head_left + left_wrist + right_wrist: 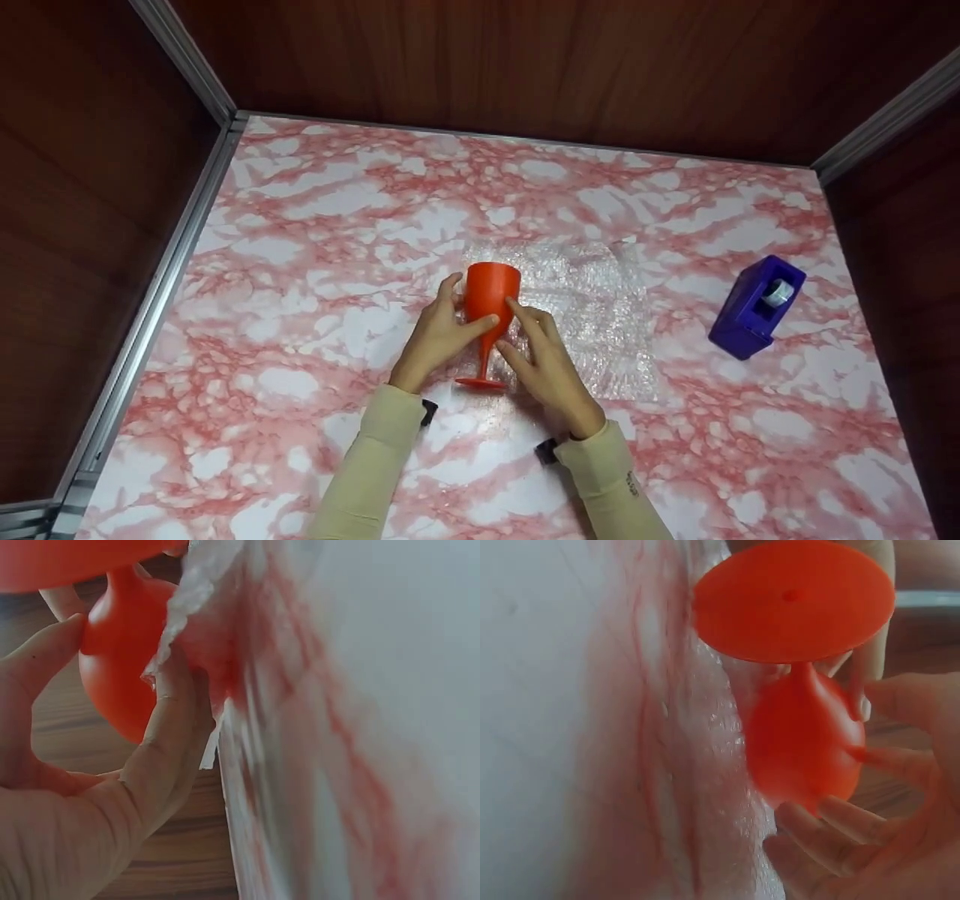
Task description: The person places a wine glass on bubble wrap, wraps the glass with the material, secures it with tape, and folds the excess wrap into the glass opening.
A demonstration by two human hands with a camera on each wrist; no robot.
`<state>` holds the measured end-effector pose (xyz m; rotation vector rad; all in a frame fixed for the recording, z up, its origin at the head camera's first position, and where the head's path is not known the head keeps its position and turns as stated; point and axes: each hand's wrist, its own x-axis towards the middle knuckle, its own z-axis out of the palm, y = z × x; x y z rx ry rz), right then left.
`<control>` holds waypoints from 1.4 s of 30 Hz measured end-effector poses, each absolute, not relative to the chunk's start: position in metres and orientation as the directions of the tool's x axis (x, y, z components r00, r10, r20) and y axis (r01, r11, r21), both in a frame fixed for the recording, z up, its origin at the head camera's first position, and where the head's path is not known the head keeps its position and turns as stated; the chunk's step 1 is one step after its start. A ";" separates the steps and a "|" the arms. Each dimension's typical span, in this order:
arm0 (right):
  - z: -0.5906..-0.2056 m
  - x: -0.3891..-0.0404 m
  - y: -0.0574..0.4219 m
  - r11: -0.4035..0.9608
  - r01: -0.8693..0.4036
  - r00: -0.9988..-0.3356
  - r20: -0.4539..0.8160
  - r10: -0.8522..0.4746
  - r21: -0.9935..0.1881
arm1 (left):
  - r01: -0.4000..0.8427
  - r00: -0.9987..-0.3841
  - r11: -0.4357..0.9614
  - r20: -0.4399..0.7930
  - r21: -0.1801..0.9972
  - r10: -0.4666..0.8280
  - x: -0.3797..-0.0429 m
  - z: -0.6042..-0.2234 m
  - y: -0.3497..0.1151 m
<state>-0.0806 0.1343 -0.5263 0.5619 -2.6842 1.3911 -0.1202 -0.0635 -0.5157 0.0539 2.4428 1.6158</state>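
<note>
An orange plastic goblet (491, 292) lies lengthwise over the left part of a clear bubble wrap sheet (607, 330), its rim pointing away and its round foot (795, 600) toward the person. The left hand (439, 334) holds the bowl, thumb across its upper side. In the left wrist view, the left hand's fingers (154, 754) reach under the goblet beside the wrap's raised edge (180, 611). From the other side comes the right hand (547, 367), its index fingertip touching the bowl and its thumb near the stem. Its remaining fingers (832, 840) are loosely bent beside the bowl.
A purple tape dispenser (750, 307) with a roll of clear tape (778, 293) stands on the right of the table. Red-and-white marbled covering (300, 435) spreads over the tabletop. Dark wood panels (487, 67) with metal edging enclose the back and sides.
</note>
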 end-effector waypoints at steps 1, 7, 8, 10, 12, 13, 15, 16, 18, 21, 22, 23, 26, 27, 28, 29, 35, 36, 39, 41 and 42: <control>-0.526 -0.080 0.134 0.534 -0.353 -0.929 0.220 -0.298 -0.768 | -0.076 -0.978 0.410 -0.148 0.909 0.146 -0.120 -0.515 -0.063; -0.526 -0.079 0.132 0.553 -0.373 -0.921 0.226 -0.317 -0.745 | -0.014 -0.985 0.473 -0.093 0.881 0.145 -0.121 -0.509 -0.057; -0.526 -0.079 0.132 0.552 -0.378 -0.920 0.235 -0.313 -0.743 | -0.002 -0.986 0.487 -0.083 0.873 0.145 -0.121 -0.508 -0.056; -0.526 -0.079 0.131 0.551 -0.387 -0.917 0.249 -0.311 -0.739 | 0.020 -0.987 0.524 -0.066 0.852 0.145 -0.121 -0.506 -0.054; -0.526 -0.079 0.132 0.549 -0.386 -0.917 0.243 -0.316 -0.741 | 0.042 -0.988 0.554 -0.047 0.832 0.146 -0.121 -0.504 -0.051; -0.527 -0.080 0.133 0.545 -0.387 -0.915 0.239 -0.324 -0.744 | 0.050 -0.989 0.567 -0.040 0.822 0.146 -0.121 -0.504 -0.050; -0.528 -0.080 0.135 0.528 -0.389 -0.911 0.228 -0.344 -0.755 | 0.060 -0.989 0.583 -0.032 0.810 0.147 -0.121 -0.502 -0.049; -0.528 -0.080 0.135 0.520 -0.387 -0.909 0.220 -0.355 -0.761 | 0.062 -0.989 0.585 -0.030 0.809 0.147 -0.121 -0.501 -0.048; -0.529 -0.081 0.136 0.506 -0.394 -0.902 0.215 -0.375 -0.768 | 0.066 -0.989 0.589 -0.025 0.805 0.145 -0.121 -0.501 -0.047; -0.528 -0.080 0.137 0.507 -0.395 -0.898 0.206 -0.389 -0.766 | 0.082 -0.989 0.600 -0.010 0.796 0.149 -0.121 -0.500 -0.046; -0.528 -0.079 0.137 0.511 -0.388 -0.900 0.196 -0.390 -0.767 | 0.090 -0.988 0.603 -0.002 0.793 0.152 -0.120 -0.500 -0.046; -0.527 -0.079 0.137 0.516 -0.382 -0.901 0.187 -0.390 -0.767 | 0.097 -0.988 0.605 0.003 0.790 0.155 -0.120 -0.500 -0.046; -0.525 -0.079 0.139 0.526 -0.356 -0.910 0.158 -0.384 -0.772 | 0.093 -0.987 0.595 -0.006 0.798 0.162 -0.120 -0.500 -0.047; -0.525 -0.079 0.140 0.527 -0.349 -0.912 0.151 -0.382 -0.775 | 0.082 -0.987 0.586 -0.016 0.806 0.160 -0.120 -0.499 -0.047; -0.524 -0.079 0.141 0.530 -0.344 -0.914 0.147 -0.379 -0.775 | 0.066 -0.987 0.575 -0.030 0.816 0.156 -0.119 -0.499 -0.048; -0.524 -0.079 0.141 0.534 -0.344 -0.915 0.146 -0.377 -0.772 | 0.048 -0.988 0.564 -0.045 0.824 0.150 -0.120 -0.500 -0.049; -0.524 -0.081 0.146 0.531 -0.368 -0.909 0.174 -0.380 -0.763 | -0.004 -0.986 0.497 -0.087 0.868 0.144 -0.123 -0.506 -0.053; -0.524 -0.081 0.147 0.528 -0.375 -0.907 0.183 -0.379 -0.762 | 0.007 -0.985 0.481 -0.076 0.877 0.152 -0.123 -0.506 -0.054; -0.524 -0.081 0.149 0.518 -0.381 -0.908 0.205 -0.365 -0.766 | 0.037 -0.984 0.426 -0.041 0.904 0.174 -0.124 -0.508 -0.055; -0.524 -0.082 0.150 0.501 -0.368 -0.913 0.203 -0.353 -0.783 | 0.053 -0.983 0.398 -0.021 0.916 0.180 -0.125 -0.509 -0.055; -0.525 -0.083 0.151 0.486 -0.358 -0.916 0.200 -0.346 -0.798 | 0.053 -0.983 0.379 -0.019 0.924 0.183 -0.125 -0.509 -0.055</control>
